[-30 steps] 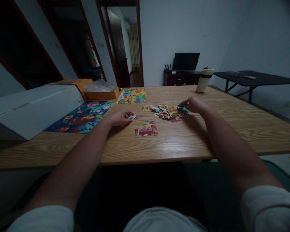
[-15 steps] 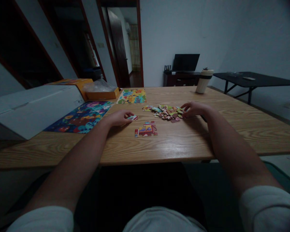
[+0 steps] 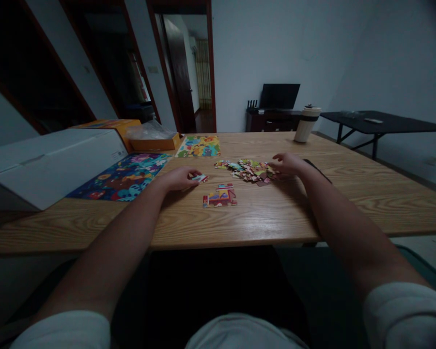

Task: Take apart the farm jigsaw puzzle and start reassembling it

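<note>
My left hand (image 3: 183, 178) pinches a small puzzle piece (image 3: 200, 178) in white, red and light blue, just over the table or resting on it; I cannot tell which. At the right edge of a heap of loose puzzle pieces (image 3: 252, 169) is my right hand (image 3: 288, 164), its fingers apart and touching the pieces. Part of the heap is hidden behind those fingers. Nearer to me lies a small joined section of puzzle (image 3: 221, 196), purple, yellow and red, with an uneven outline.
A white box (image 3: 54, 165) and a dark blue picture sheet (image 3: 123, 177) lie at the left. Behind them is an orange box tray (image 3: 154, 141) with clear plastic. A yellow picture sheet (image 3: 198, 146), a cream tumbler (image 3: 306, 125) and a dark phone-like slab (image 3: 318, 169) are also on the table (image 3: 247, 225).
My right hand has shifted slightly left over the heap's edge, uncovering more of the dark slab behind it. The left hand keeps its piece in the same place.
</note>
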Action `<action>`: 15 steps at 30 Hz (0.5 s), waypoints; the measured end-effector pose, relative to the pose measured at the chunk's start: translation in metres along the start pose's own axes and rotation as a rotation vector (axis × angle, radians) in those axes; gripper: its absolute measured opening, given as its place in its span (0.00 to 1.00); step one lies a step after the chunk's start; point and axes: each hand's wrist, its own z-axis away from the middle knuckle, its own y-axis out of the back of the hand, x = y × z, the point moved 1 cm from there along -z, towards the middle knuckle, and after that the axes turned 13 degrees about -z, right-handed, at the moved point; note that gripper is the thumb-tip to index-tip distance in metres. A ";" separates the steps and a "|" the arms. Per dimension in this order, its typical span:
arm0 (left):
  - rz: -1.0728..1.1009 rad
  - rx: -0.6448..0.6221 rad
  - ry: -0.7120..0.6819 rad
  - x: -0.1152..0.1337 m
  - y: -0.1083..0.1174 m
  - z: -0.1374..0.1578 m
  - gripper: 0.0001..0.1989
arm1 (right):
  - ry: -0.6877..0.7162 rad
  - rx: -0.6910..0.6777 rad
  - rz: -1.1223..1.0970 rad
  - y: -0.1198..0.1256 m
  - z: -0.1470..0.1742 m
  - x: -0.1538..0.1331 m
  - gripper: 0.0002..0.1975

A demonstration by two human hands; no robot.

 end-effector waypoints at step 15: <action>-0.006 -0.017 -0.014 0.002 0.002 0.001 0.26 | 0.355 -0.306 -0.091 -0.023 0.018 -0.069 0.26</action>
